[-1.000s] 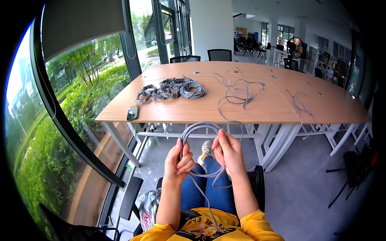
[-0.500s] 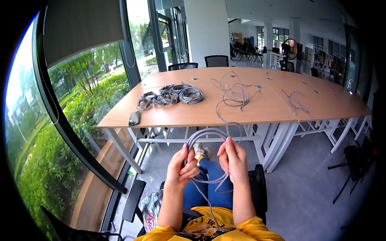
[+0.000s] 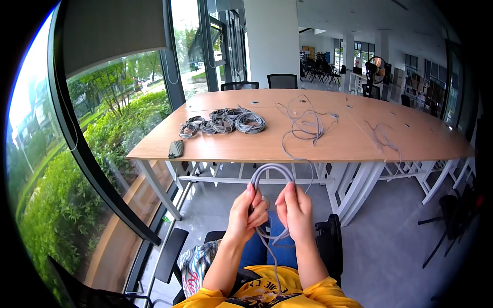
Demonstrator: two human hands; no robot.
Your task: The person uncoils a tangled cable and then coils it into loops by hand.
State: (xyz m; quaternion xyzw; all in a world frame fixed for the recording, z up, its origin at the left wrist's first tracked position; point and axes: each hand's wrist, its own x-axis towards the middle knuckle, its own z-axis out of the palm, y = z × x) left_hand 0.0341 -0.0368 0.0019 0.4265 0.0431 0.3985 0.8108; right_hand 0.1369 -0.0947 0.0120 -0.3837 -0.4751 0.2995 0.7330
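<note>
A looped grey cable is held up over my lap, several turns thick at its top. My left hand grips the coil's left side, with thumb up and fingers curled around it. On the right side my right hand pinches the loops between thumb and fingers. One cable end hangs from the coil down to my yellow shirt. Another strand runs from near my right hand up to the loose grey cable spread on the table.
On the wooden table, coiled grey cables lie at the left, near a phone. Another loose cable trails off the front edge at right. Chair armrests flank me, with a patterned bag at my left. Windows line the left side.
My hands have come closer together, so the coil's loop is narrower. The whole view has shifted slightly. Both hands keep their hold on the cable.
</note>
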